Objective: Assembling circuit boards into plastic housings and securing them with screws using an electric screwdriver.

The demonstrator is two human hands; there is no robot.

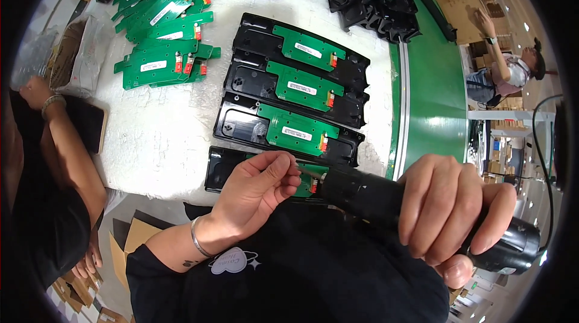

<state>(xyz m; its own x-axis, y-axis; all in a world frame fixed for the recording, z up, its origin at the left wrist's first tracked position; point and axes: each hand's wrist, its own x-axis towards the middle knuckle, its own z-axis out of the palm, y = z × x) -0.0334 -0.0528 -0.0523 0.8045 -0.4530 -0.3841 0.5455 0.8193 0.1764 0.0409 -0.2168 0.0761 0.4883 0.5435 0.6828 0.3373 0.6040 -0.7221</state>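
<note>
At the far left a co-worker's arm (pixel 63 142) in a dark sleeve rests beside the white surface (pixel 157 136). Further in, a loose pile of green circuit boards (pixel 166 33) lies near the surface's left end. My left hand (pixel 259 187) comes next, fingers pinched closed around the tip of the tool, right over the nearest black plastic tray (pixel 223 169), which lies at the surface's near edge with its green board mostly hidden under my fingers. Behind it three more black trays (pixel 289 100) lie stacked in a row, each carrying a green board. My right hand (pixel 452 208) is wrapped tight around the black electric screwdriver (pixel 374 196), held level and pointing left. Beyond it runs a green conveyor belt (pixel 434 100).
</note>
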